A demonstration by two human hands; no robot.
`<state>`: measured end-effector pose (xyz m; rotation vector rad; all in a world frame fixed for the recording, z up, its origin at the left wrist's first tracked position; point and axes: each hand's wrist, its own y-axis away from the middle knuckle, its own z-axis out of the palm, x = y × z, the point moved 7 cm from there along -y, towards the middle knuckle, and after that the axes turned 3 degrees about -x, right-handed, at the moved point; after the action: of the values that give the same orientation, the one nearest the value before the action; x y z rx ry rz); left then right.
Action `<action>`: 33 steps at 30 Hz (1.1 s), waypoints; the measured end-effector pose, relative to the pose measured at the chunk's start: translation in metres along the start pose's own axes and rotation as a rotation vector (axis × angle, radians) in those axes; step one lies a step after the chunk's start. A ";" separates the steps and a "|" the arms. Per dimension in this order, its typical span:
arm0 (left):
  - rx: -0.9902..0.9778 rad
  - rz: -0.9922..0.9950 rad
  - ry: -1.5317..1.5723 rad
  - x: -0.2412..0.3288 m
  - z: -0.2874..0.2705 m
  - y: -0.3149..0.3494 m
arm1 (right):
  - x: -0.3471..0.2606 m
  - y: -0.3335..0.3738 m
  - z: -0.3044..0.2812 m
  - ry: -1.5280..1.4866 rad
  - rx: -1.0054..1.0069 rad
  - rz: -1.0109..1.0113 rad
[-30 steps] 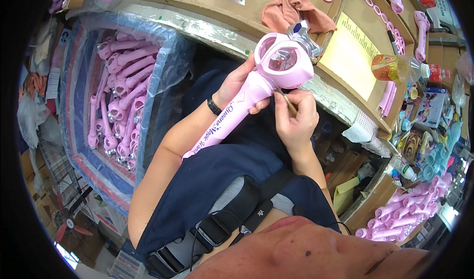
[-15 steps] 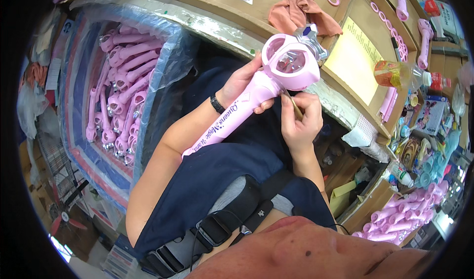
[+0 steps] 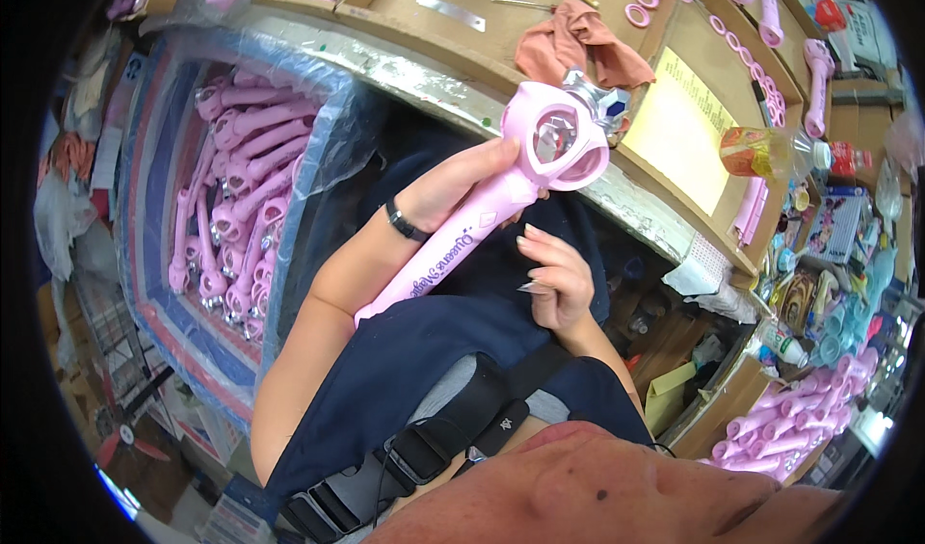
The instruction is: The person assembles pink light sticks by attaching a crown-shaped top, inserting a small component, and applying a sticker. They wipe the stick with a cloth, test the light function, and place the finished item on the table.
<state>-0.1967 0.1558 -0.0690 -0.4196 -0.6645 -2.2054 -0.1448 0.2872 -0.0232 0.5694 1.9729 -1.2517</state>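
Note:
A pink toy wand [image 3: 453,240] lies slantwise across my lap, its lower end against my dark apron. Its rounded head has clear windows in pink frames, and a silver star-like top with a blue gem sits at the tip. My left hand [image 3: 458,183] is wrapped around the wand's neck, just below the head. Apart from the wand, my right hand [image 3: 562,279] is partly curled, with the small pointed tip of a thin tool [image 3: 529,287] poking out between the fingers; the rest of the tool is hidden.
To the left, a plastic-lined striped bag [image 3: 135,216] holds several pink wands. Ahead is a workbench [image 3: 414,57] with cardboard trays, a salmon cloth [image 3: 578,43], a yellow sheet [image 3: 679,130], pink rings [image 3: 641,9] and a bottle [image 3: 761,152]. More pink parts [image 3: 790,414] are piled at right.
My right hand has drawn the tool down and away from the wand's neck. The wand has turned in my left hand, so its head windows and silver top face differently.

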 end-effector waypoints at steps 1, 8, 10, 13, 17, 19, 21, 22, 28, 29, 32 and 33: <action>-0.069 0.098 -0.095 0.009 0.008 0.004 | 0.001 0.001 -0.009 -0.047 0.082 0.032; 0.148 0.420 -0.734 0.037 0.025 0.029 | 0.017 0.008 -0.047 -0.224 0.417 0.203; 0.159 0.513 -0.887 0.040 0.030 0.031 | 0.019 0.009 -0.050 -0.207 0.416 0.251; 0.172 0.579 -1.015 0.039 0.031 0.032 | 0.020 0.013 -0.054 -0.181 0.411 0.305; 0.164 0.608 -1.033 0.036 0.029 0.031 | 0.021 0.018 -0.059 -0.137 0.427 0.334; 0.154 0.608 -1.023 0.036 0.029 0.029 | 0.022 0.018 -0.062 -0.130 0.431 0.341; 0.150 0.601 -1.022 0.035 0.031 0.030 | 0.023 0.017 -0.067 -0.156 0.446 0.342; 0.144 0.591 -0.987 0.034 0.031 0.030 | 0.023 0.017 -0.069 -0.117 0.439 0.366; 0.081 0.517 -0.932 0.026 0.035 0.025 | 0.023 0.014 -0.085 -0.192 0.526 0.468; 0.070 0.501 -0.916 0.024 0.035 0.023 | 0.022 0.012 -0.084 -0.169 0.506 0.494; 0.039 0.455 -0.897 0.019 0.036 0.019 | 0.015 0.004 -0.084 -0.082 0.483 0.512; 0.035 0.443 -0.896 0.017 0.036 0.017 | 0.012 0.000 -0.084 -0.042 0.486 0.498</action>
<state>-0.1915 0.1570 -0.0256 -1.4228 -0.9444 -1.5143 -0.1810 0.3630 -0.0096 1.1782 1.3590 -1.3924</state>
